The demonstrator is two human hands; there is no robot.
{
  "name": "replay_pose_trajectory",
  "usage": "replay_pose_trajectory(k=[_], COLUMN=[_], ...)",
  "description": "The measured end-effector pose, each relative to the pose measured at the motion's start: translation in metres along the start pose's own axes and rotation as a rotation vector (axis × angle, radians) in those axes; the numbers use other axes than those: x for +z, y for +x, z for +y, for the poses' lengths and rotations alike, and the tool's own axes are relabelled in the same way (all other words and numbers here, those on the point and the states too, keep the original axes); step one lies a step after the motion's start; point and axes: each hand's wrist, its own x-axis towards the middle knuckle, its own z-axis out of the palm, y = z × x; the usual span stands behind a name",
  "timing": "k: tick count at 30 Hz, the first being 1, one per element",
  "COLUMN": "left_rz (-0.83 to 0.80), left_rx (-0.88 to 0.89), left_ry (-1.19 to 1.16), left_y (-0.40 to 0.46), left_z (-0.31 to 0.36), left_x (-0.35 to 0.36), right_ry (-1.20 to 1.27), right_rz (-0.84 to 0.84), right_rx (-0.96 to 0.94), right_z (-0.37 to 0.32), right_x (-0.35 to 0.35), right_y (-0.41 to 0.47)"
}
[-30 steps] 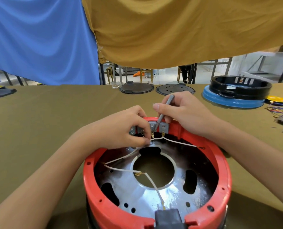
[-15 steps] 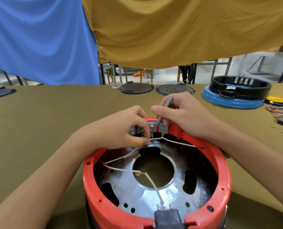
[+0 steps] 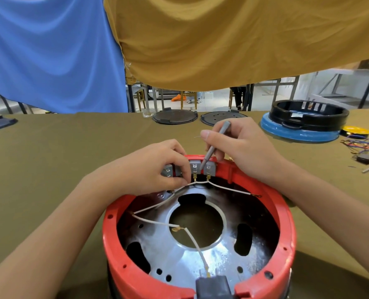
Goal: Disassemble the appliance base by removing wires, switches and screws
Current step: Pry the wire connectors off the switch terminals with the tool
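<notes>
Base: the red appliance base (image 3: 200, 283) stands on the counter (image 3: 50, 158), open side up, just in front of the person.
Left hand (image 3: 157, 167): grip pinching a white wire (image 3: 197, 182) below the grey switch (image 3: 195, 166) on the far rim.
Right hand (image 3: 241, 145): grip holding a thin grey tool (image 3: 215, 145), tip at the switch terminals.
Advice: lever each connector gently, pull by the metal end, brace the base.

Glossy red plastic appliance base (image 3: 123, 275), shiny metal inner plate (image 3: 185, 264), matt olive cloth table cover (image 3: 50, 160)
</notes>
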Motion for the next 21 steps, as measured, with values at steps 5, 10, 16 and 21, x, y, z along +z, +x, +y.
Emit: replay_pose_trajectory(k=[5,10,16,21], left_rz=[-0.017,-0.003,0.031,0.073], left_rx=[-0.027,-0.055,-0.08,-0.053], left_ry=[0.06,0.098,0.092,0.076], left_y=[-0.003,-0.005,-0.006,-0.005], left_z=[0.0,-0.001,-0.004,-0.007], left_x=[-0.006,-0.008,-0.012,-0.011], right_ry=[0.017,-0.097,-0.186,-0.249], right_rz=[-0.017,-0.038,-0.076,-0.092], right_rx=[0.022,0.007,-0.031,-0.077], right_z=[-0.007,-0.008,-0.011,-0.012], right_x=[-0.005,-0.003,-0.001,-0.004], right_y=[-0.006,-0.008,-0.011,-0.012])
